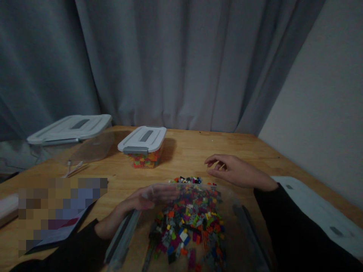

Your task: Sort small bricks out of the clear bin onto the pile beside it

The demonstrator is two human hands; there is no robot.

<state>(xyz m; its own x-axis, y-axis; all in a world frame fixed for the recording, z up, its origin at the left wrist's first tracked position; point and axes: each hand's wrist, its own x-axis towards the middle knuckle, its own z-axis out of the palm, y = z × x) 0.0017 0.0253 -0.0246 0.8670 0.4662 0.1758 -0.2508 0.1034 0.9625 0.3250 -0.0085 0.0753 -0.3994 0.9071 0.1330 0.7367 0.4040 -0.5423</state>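
A heap of small multicoloured plastic bricks [187,226] lies inside a wide transparent plastic bin [121,234] at the front of the table. My left hand [150,196] is blurred, its fingers spread and extended above the bin's near left rim, holding nothing I can make out. My right hand [235,170] hovers over the wooden table [198,151] beyond the bin, fingers loosely apart. Behind the heap, a small transparent box with a white lid [143,138] holds mixed bricks [144,160].
A second white lid [69,129] and a tilted transparent box [93,147] sit at the back left. A printed sheet [62,230] lies at left, partly obscured. Another white lid [317,211] lies at right. A grey curtain and wall border the table.
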